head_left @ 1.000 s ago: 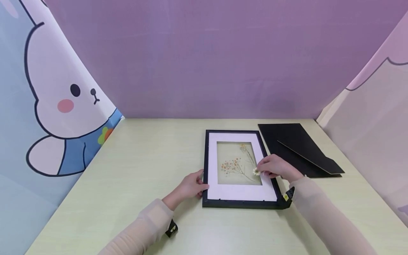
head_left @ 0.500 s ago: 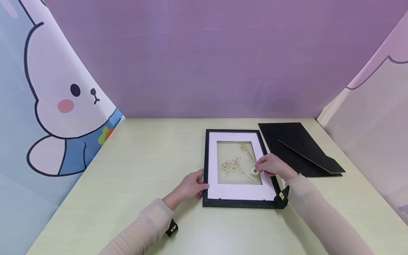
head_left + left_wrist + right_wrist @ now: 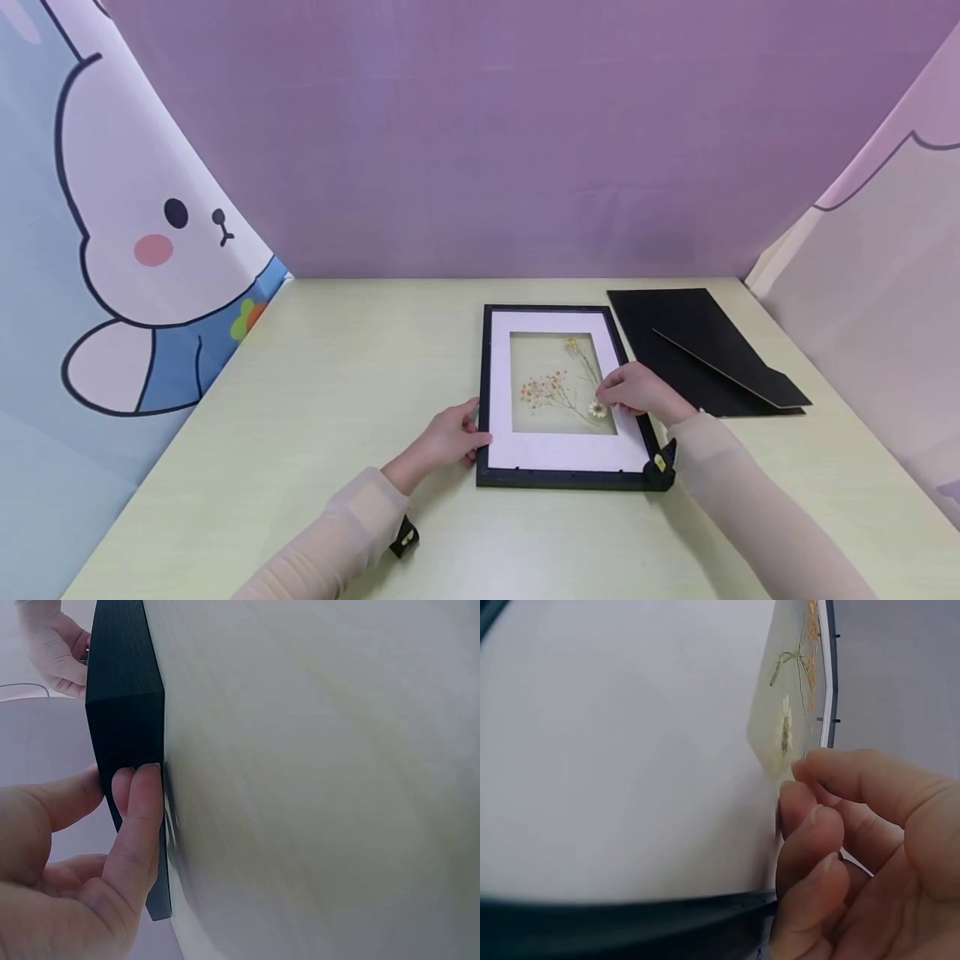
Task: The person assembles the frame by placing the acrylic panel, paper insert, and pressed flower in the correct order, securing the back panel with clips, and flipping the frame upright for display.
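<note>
A black picture frame [image 3: 570,480] with a white mat [image 3: 562,454] lies flat on the table. My left hand [image 3: 446,435] grips its left edge, thumb over the top and fingers against the outer side, as the left wrist view shows. Over the mat's right side, my right hand [image 3: 641,390] pinches a small white daisy [image 3: 597,409], thumb and forefinger tips at the edge of the bloom [image 3: 785,735]. Inside the mat opening lie a sprig with tiny orange blossoms [image 3: 551,390] and a yellow flower stem [image 3: 579,350].
Black backing boards [image 3: 675,325], one overlapping the other at a slant, lie right of the frame. The pale table [image 3: 360,358] meets a purple backdrop [image 3: 480,167] behind, with a rabbit-printed cloth [image 3: 127,208] on the left.
My right hand has shifted slightly left, bringing the daisy further into the mat opening and a little nearer me. The left hand keeps its grip on the frame.
</note>
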The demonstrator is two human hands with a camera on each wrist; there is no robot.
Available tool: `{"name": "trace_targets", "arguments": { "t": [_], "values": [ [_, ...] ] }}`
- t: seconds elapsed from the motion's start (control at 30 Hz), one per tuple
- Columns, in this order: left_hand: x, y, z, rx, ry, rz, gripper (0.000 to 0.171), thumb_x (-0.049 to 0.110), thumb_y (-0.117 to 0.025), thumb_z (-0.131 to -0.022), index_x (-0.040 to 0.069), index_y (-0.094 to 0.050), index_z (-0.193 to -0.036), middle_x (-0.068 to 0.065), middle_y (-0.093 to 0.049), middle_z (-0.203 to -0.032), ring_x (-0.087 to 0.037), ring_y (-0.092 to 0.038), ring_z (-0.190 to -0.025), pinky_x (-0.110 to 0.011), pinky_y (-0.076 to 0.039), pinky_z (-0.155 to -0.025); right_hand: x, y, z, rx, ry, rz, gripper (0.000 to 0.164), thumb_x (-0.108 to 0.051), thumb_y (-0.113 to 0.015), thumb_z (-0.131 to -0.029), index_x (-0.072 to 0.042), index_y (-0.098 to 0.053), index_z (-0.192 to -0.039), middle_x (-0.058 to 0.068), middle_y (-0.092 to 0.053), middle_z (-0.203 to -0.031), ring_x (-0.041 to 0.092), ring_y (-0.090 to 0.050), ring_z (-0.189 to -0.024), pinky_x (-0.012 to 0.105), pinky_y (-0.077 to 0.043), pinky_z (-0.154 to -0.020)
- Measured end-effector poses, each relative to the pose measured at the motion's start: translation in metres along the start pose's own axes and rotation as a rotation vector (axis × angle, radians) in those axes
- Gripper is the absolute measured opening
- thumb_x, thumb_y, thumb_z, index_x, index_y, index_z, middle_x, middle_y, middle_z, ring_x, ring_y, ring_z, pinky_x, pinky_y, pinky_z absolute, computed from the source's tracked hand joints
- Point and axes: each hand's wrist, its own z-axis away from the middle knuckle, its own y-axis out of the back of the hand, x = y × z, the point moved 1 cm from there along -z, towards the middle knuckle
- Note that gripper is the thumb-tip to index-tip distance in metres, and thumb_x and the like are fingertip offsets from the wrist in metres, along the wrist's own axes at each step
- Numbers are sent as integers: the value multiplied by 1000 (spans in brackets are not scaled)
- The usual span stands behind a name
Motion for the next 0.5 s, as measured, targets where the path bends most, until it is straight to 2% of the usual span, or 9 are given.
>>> {"name": "trace_targets", "arguments": {
  "t": [0.27,0.5],
  "values": [
    [0,0,0,0,1,9,68,6,-64,-86,-1,-28,-143,-9,-50,-79,-18,-55,-60,-29,-52,-54,3,8,7,-34,68,-37,14,-9,-63,-84,1,-69,-91,3,-52,-61,13,-44,-48,22,-34,-43],
    [-1,0,-1,0,0,13,68,6,-64,-86,-2,-27,-143,-10,-51,-79,-18,-54,-60,-29,-52,-54,9,21,15,9,75,-38,20,-12,-60,-87,3,-67,-99,5,-53,-65,15,-46,-53,25,-37,-46]
  ]
}}
